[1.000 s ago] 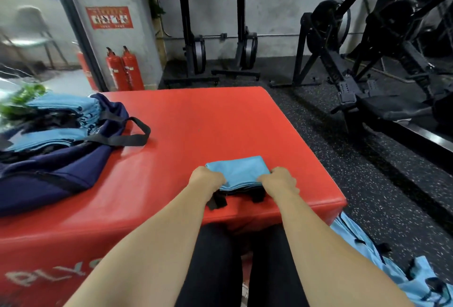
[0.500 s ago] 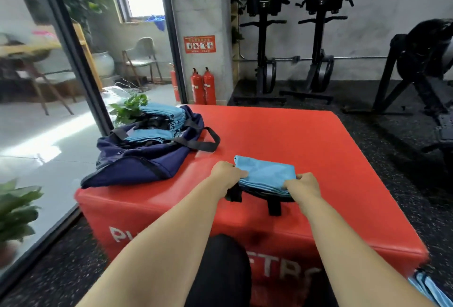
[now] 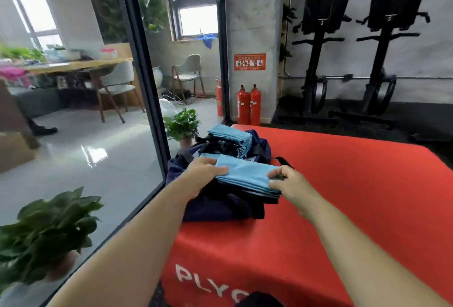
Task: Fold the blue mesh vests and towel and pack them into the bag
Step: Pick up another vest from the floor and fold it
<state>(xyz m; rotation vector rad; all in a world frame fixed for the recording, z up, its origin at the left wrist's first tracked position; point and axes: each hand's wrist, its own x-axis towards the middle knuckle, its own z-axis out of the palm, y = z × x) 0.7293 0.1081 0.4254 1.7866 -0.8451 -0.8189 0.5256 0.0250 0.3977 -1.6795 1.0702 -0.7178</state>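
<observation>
A folded blue mesh vest (image 3: 247,175) with black trim is held flat over the near end of the navy bag (image 3: 210,206). My left hand (image 3: 204,174) grips its left edge and my right hand (image 3: 289,183) pinches its right edge. The bag lies on the left side of the red plyo box (image 3: 355,208). Several more folded blue vests (image 3: 230,138) are stacked in the bag's far end. The bag's black strap (image 3: 284,160) pokes out behind my right hand.
A glass wall with a dark frame (image 3: 147,100) runs close along the box's left side. Potted plants (image 3: 49,230) stand behind the glass. Two red fire extinguishers (image 3: 248,105) stand beyond the box, and black exercise machines (image 3: 353,61) line the back wall.
Both hands lifted the folded vest from the box's near edge and carried it left, over the bag. My view swung left toward the glass wall.
</observation>
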